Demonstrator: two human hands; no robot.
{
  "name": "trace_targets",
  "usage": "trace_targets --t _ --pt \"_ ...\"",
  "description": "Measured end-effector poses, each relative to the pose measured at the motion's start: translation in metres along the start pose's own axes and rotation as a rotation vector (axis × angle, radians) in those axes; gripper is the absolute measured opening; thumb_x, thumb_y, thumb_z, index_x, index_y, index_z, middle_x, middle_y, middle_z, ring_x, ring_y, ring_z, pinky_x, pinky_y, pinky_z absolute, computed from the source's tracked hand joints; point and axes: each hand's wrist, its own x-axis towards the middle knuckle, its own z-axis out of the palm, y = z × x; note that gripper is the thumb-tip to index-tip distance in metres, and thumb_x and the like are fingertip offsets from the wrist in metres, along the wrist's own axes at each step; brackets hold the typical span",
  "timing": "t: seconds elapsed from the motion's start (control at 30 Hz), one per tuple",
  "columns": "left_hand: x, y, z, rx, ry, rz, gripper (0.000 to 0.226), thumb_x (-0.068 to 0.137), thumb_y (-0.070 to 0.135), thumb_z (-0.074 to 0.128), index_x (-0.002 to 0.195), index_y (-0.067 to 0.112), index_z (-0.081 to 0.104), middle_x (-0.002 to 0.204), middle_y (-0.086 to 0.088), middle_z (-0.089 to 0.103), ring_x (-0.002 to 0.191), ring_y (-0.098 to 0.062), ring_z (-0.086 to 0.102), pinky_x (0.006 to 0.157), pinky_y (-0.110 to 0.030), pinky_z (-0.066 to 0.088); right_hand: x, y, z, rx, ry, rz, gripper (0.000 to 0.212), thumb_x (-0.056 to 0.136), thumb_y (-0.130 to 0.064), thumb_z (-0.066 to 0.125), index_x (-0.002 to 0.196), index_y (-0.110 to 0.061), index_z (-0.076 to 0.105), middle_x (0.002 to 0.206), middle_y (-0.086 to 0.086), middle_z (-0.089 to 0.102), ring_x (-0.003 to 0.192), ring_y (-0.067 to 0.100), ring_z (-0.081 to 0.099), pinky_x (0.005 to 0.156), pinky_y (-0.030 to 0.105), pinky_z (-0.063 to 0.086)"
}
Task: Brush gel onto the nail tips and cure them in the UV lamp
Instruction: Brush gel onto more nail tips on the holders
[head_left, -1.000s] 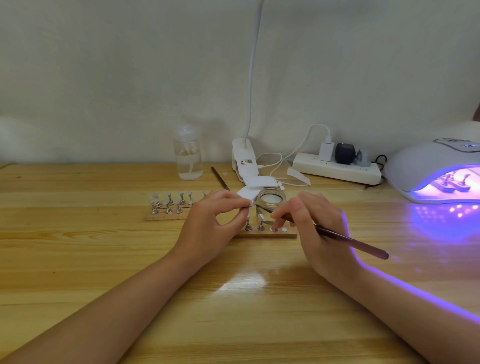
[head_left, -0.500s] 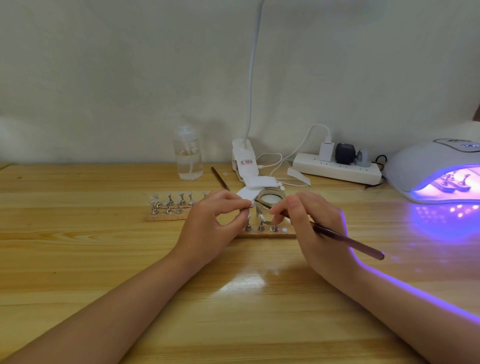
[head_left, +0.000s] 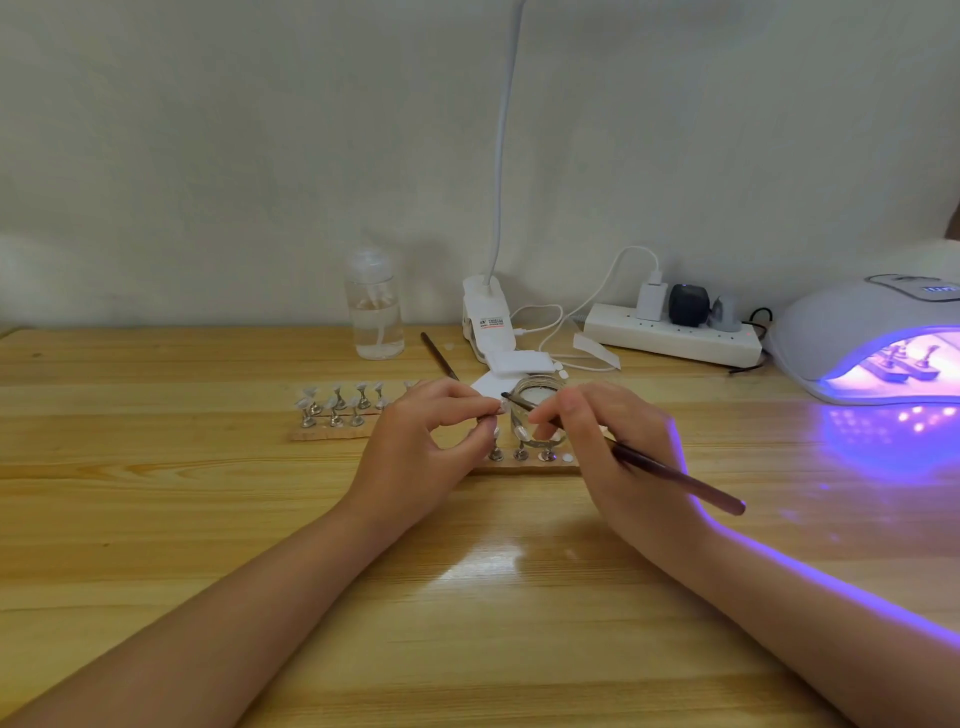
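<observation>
A wooden table (head_left: 156, 519) is backed by a white wall (head_left: 208, 130); a brush (head_left: 675, 475) is pinched by the right hand (head_left: 613, 457), a nail tip (head_left: 491, 411) by the left hand (head_left: 415, 452). Label writing is unreadable.

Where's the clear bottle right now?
The bottle stands at the back of the table by the wall, left of the white lamp clip.

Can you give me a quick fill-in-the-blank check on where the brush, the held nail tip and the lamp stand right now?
1. The brush is held in the ____ hand.
2. The left hand pinches a nail tip stand close to the brush's ____.
3. The UV lamp on the right is switched ____, glowing purple.
4. The clear bottle stands ____ on the table.

Missing words: right; tip; on; upright
</observation>
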Motion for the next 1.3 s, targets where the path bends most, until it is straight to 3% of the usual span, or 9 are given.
trace_targets --t 0.2,0.33,0.47,0.6,0.77,0.9,1.1,1.3 --pt "0.0 0.0001 0.0002 0.004 -0.002 -0.003 0.019 0.078 0.003 0.067 0.091 0.017 0.073 0.082 0.015 0.064 0.081 -0.002 0.056 0.072 -0.007 0.036 -0.0012 0.0017 -0.0028 0.056 -0.008 -0.008 0.047 0.091 -0.029 0.035 0.065 -0.009 0.068 0.056 -0.005 0.061 0.061 0.004 0.058 0.071 0.03 0.045" --pt "-0.0002 0.0009 -0.0008 0.002 -0.009 0.004 0.02 0.079 0.003 0.067 0.091 0.018 0.073 0.082 0.014 0.064 0.082 -0.001 0.055 0.072 -0.006 0.036 0.0002 -0.0004 -0.0033 0.1 0.037 0.027 0.042 0.09 -0.03 0.034 0.068 -0.017 0.066 0.058 -0.008 0.061 0.063 0.003 0.059 0.067 0.019 0.044" --pt "-0.0001 0.0019 -0.0009 -0.007 -0.011 0.009 0.025 0.079 0.003 0.067 0.091 0.024 0.07 0.082 0.013 0.064 0.082 -0.002 0.055 0.072 -0.006 0.035 0.0015 0.0003 0.0006 0.026 -0.018 0.034 0.04 0.091 -0.032 0.035 0.074 -0.016 0.068 0.066 -0.015 0.063 0.071 0.003 0.061 0.072 0.022 0.047" --pt "0.0001 0.0016 -0.0004 -0.007 -0.006 0.012 0.025 0.079 0.003 0.067 0.092 0.025 0.069 0.082 0.015 0.064 0.082 -0.002 0.056 0.073 -0.008 0.038 -0.001 0.002 -0.001 0.104 -0.012 0.042 0.046 0.091 -0.031 0.034 0.067 -0.011 0.068 0.059 -0.005 0.063 0.061 0.005 0.06 0.066 0.022 0.045" --pt "-0.0004 0.0015 -0.0012 -0.008 -0.013 0.021 0.024 0.079 0.003 0.067 0.093 0.022 0.07 0.083 0.014 0.064 0.083 -0.001 0.056 0.073 -0.008 0.038 0.0006 -0.0008 -0.001 0.143 0.024 0.051 0.039 0.091 -0.03 0.033 0.069 -0.02 0.064 0.06 -0.005 0.062 0.062 0.003 0.06 0.063 0.014 0.043" --pt "0.0 0.001 -0.0003 -0.011 -0.012 0.02 0.024 0.079 0.003 0.067 0.094 0.022 0.07 0.083 0.014 0.063 0.082 -0.002 0.056 0.074 -0.009 0.039 0.0007 -0.0006 0.0006 0.114 -0.038 0.103 0.037 0.09 -0.036 0.034 0.074 -0.024 0.065 0.066 -0.009 0.065 0.07 0.005 0.063 0.069 0.019 0.047" --pt "0.0 0.0008 -0.0002 0.003 -0.006 0.045 0.021 0.079 0.003 0.067 0.094 0.016 0.071 0.083 0.012 0.064 0.082 -0.002 0.057 0.074 -0.01 0.039 -0.0012 -0.002 -0.0018 0.226 0.019 0.115 0.041 0.089 -0.035 0.034 0.065 -0.022 0.065 0.056 -0.002 0.062 0.056 0.005 0.059 0.062 0.013 0.04" --pt "-0.0003 0.0014 -0.0006 -0.009 -0.009 0.049 0.021 0.079 0.004 0.068 0.095 0.017 0.071 0.084 0.009 0.065 0.085 -0.01 0.06 0.078 -0.018 0.045 0.0 -0.0011 0.0005 0.173 -0.019 0.135 0.042 0.09 -0.036 0.034 0.074 -0.016 0.067 0.064 -0.006 0.064 0.065 0.002 0.06 0.063 0.01 0.042"
